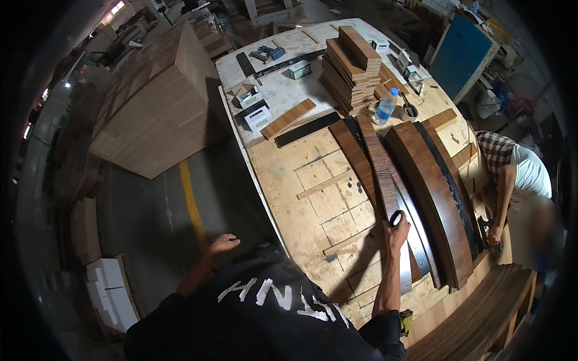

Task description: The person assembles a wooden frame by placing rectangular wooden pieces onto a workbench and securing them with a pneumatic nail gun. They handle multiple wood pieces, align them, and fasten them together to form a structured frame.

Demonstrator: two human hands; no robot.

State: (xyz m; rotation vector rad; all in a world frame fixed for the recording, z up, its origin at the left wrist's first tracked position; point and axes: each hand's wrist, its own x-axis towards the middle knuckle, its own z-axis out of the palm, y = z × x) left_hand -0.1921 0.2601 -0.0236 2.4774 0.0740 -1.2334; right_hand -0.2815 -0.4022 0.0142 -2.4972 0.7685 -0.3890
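Note:
My right hand [398, 231] is closed around a small black rounded thing [395, 218], too small to name for certain. It rests on a long dark-brown wood-grain board [382, 171] lying lengthwise on the worktable. To its right sits a stack of curved brown wooden panels [428, 198] with a glossy top, and a shiny dark strip [415, 225] lies between. On the left side another brown board [355, 157] runs close by. Away from the table, above the floor, my left hand [224, 243] hangs with loosely bent fingers and nothing visible in it.
The worktable [274, 174] carries stacked wooden slats [351, 75], a water bottle [386, 107], small boxes [257, 118] and a blue-and-black nail gun [268, 54]. At right, a co-worker's hand [495, 234] touches the table's far edge. A large wooden block [159, 108] stands left.

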